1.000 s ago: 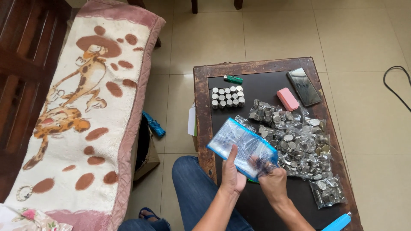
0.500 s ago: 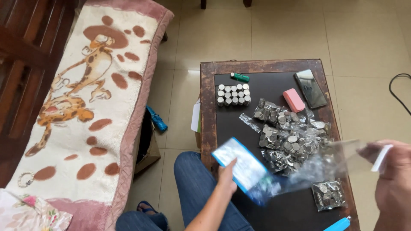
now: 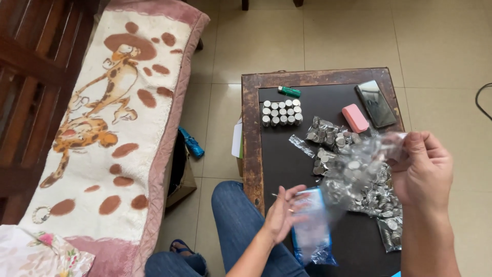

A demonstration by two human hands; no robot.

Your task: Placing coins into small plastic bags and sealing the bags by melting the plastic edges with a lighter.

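Your left hand (image 3: 285,213) grips blue packet (image 3: 311,225) at table (image 3: 249,154) front | your right hand (image 3: 423,169) pinches clear bag (image 3: 366,159) above coins (image 3: 369,192)

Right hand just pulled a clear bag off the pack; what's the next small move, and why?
Probably lower the right hand and its clear bag toward the coin pile on the table: the bag looks empty, while the left hand steadies the blue bag pack.
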